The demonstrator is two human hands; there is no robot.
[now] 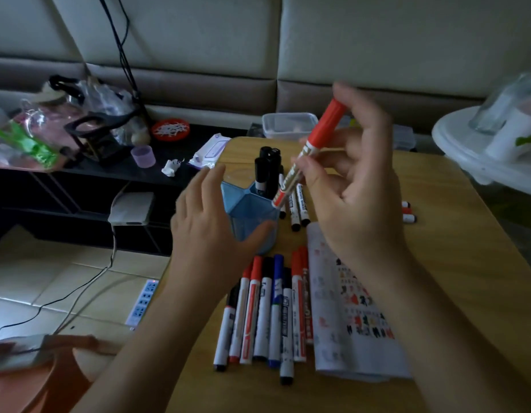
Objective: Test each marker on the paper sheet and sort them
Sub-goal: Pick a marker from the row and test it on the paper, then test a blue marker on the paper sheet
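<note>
Nearest, below both wrists, smooth loose markers [267,311] lie side by side, w/ the scribbled paper sheet [356,323] flat just right of them. Next, left hand [207,228] has fingers spread, near-straight, round the blue faceted holder [252,216]; contact unclear. Farther, right hand [356,186] has fingers clamped mid-barrel on the red marker [310,150], axis tilted: cap up past the fingertips, other end down-left at the holder's rim, nr upright black markers [265,171].
</note>
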